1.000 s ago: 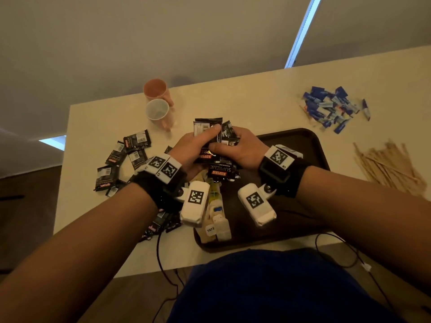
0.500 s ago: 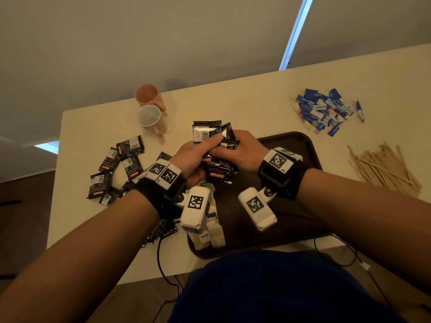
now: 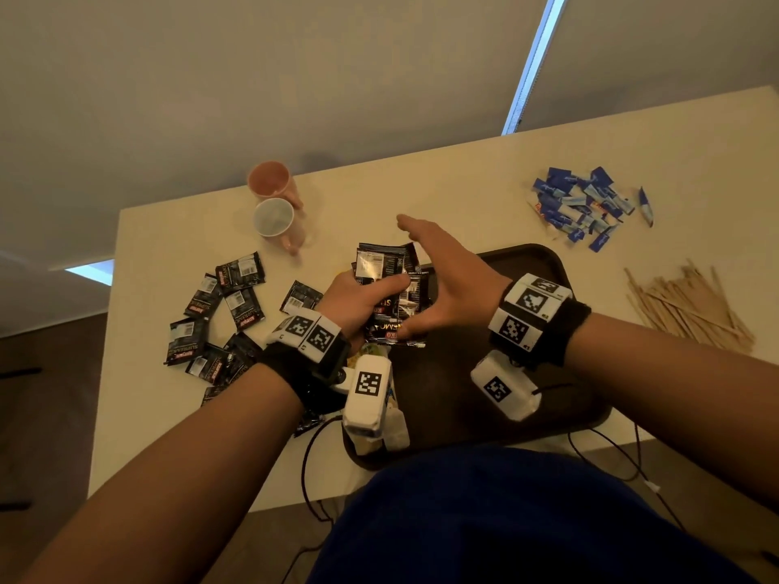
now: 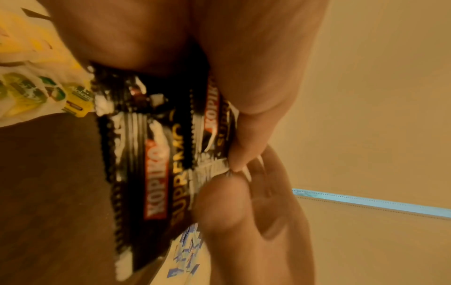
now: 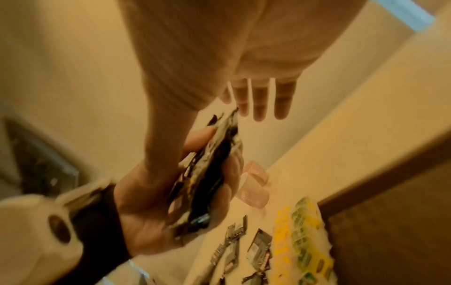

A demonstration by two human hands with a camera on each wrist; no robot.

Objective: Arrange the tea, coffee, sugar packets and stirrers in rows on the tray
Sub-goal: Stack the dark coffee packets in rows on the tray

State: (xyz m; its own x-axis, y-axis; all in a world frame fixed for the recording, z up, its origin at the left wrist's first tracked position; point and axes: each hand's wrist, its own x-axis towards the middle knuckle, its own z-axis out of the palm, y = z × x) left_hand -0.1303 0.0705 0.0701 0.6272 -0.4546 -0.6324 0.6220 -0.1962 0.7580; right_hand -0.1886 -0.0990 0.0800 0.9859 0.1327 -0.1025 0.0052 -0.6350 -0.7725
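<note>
Gripping a Kopiko coffee sachet stack [image 3: 390, 297] in left hand [image 3: 358, 299]; right hand [image 3: 447, 280] splayed, empty. Tea row laid on tray [image 3: 543, 263]; sugar packets [image 3: 581, 206], stirrers [image 3: 691, 305] untouched.

Glossy foil coffee sachets [image 3: 390, 288], matt dark plastic tray [image 3: 535, 263], pale wooden stirrers [image 3: 691, 305], smooth plastic cups [image 3: 274, 204].

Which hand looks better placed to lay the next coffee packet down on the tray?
Probably the right hand. It is open and empty, hovering over the tray right beside the coffee packets. The left hand is busy gripping that stack, so it seems better as the holder.
</note>
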